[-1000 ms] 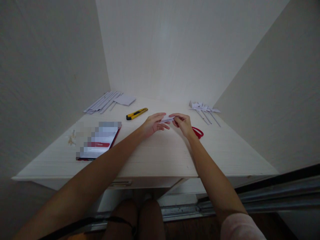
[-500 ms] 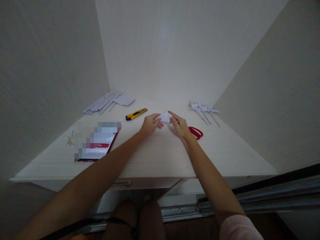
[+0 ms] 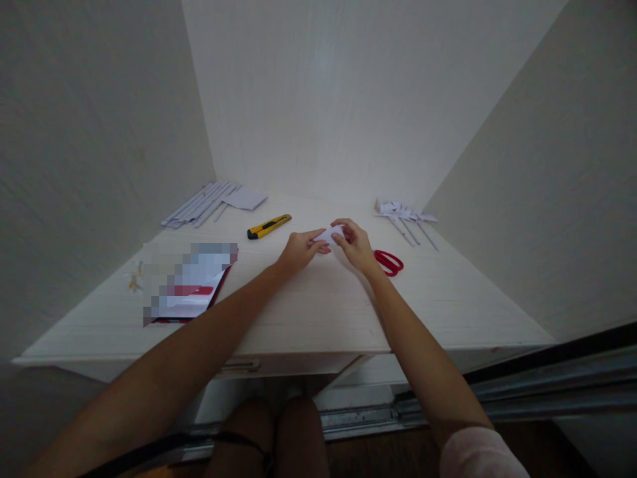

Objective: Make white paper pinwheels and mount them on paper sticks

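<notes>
- Pale walls (image 3: pixel 318 99) rise around me on the left, straight ahead and on the right, meeting in two corners.
- Below them spreads my white desk (image 3: pixel 308 312), faintly streaked, with its front edge towards me.
- My two bare forearms reach over that edge, and a pale pink sleeve (image 3: pixel 480 451) shows at my right elbow.
- On the left of the desk lies a tablet (image 3: pixel 186 309) with a red edge; part of it is blurred out.
- At the back left, thin paper sticks (image 3: pixel 199 204) lie side by side, and a flat paper (image 3: pixel 247 198) sits against their right end.
- At the back right, a bunch of folded paper shapes (image 3: pixel 401 211) lies with thin sticks pointing towards me.
- My left hand (image 3: pixel 299 251) pinches one end of a small white paper (image 3: pixel 329 234) between thumb and fingers.
- My right hand (image 3: pixel 357 245) pinches its other end, thumb on the near side and forefinger curled over the top.
- That paper is between my hands, near the middle of the desk.
- Yellow and black, a cutter (image 3: pixel 269 226) lies beyond my left hand.
- Red scissors handles (image 3: pixel 389 263) show just beside my right wrist.
</notes>
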The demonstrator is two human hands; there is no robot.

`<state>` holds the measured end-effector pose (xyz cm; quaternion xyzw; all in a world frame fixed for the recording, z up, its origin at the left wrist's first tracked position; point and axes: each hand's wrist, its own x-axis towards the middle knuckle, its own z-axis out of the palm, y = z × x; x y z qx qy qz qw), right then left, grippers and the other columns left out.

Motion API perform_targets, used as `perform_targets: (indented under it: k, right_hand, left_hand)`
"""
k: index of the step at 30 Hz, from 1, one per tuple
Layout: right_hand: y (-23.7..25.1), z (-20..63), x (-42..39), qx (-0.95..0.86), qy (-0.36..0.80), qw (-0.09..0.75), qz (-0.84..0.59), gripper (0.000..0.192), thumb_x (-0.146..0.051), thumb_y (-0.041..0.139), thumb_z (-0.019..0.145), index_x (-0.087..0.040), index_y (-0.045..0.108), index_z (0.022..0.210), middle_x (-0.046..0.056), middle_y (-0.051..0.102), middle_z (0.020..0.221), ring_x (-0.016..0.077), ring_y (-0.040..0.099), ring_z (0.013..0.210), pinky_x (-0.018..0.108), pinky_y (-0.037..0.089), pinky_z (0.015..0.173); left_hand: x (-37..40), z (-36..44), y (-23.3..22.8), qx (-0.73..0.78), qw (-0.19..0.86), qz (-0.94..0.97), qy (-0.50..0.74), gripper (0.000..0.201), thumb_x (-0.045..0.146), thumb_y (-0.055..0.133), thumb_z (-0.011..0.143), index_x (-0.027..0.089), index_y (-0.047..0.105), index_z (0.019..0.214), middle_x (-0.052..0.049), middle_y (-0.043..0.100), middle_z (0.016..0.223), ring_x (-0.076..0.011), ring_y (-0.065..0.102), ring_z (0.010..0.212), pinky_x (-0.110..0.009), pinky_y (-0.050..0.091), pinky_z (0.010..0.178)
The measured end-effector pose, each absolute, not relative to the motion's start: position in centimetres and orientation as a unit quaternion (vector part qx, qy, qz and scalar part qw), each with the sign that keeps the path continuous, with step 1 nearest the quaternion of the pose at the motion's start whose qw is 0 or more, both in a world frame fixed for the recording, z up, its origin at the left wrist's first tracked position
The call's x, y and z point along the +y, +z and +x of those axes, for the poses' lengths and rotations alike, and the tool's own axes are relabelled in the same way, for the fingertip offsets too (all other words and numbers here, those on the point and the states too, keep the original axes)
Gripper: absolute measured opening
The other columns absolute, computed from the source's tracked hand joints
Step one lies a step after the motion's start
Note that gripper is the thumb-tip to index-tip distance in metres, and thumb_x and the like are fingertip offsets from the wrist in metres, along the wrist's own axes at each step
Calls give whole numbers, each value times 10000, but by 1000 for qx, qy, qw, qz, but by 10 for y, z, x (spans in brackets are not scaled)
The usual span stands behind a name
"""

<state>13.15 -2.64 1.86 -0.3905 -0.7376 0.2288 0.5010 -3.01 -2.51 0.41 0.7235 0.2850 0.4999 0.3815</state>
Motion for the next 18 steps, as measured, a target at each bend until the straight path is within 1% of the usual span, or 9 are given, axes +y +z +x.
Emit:
perform_targets:
  k: [4,12,18]
  right_hand:
    - [20,131,-27,-733,236,512,-381,272,-373,576,734,-199,532,938,9,534,773,106,478,643,230,371,584]
    - [22,131,-28,-735,222,508,-390,252,-351,577,735,-197,532,929,-2,518,747,102,457,626,229,371,581]
    - [20,132,-27,-733,226,510,-390,258,-354,578,734,-197,533,935,2,529,758,109,487,670,229,383,596]
  left_hand:
    - [-27,-30,5,281,385,719,505,378,231,541,764,62,564,1101,-93,697,792,-173,666,695,-287,546,688]
    - [-26,-28,2,275,409,711,502,392,226,551,759,41,556,1104,-122,690,826,-189,664,724,-312,545,713]
    - [-24,-27,-2,267,403,713,509,398,240,534,774,40,545,1118,-132,687,840,-188,663,725,-298,546,698]
